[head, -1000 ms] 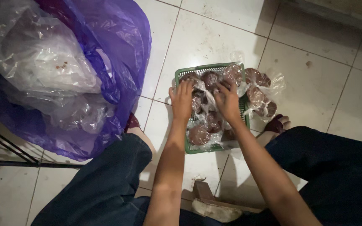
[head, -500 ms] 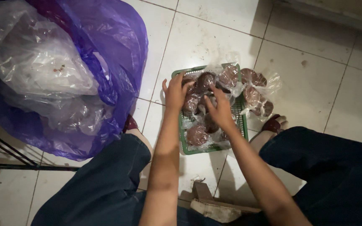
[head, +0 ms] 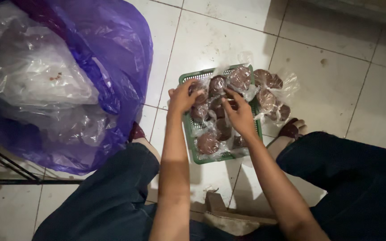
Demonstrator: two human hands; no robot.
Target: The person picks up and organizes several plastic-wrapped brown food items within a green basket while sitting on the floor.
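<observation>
**Both hands down among wrapped brown rounds in a green basket**

Seen from above, seated on a white tiled floor point(head: 211, 40) with knees apart, green basket point(head: 192, 143) set between the feet, likely for easy reach. Filled with dark brown rounds in clear plastic wrap point(head: 207, 143); several more wrapped rounds point(head: 269, 96) spilled past the basket's right edge onto the tiles. Left hand point(head: 182, 96) curled at the basket's far left corner, fingers bent around one wrapped round, apparently gripping it. Right hand point(head: 240, 114) laid over the basket's middle, fingers half open, tips pinching wrap near the far edge. Large purple plastic bag point(head: 121, 53) lined with clear plastic, gaping open beside the left knee.
</observation>
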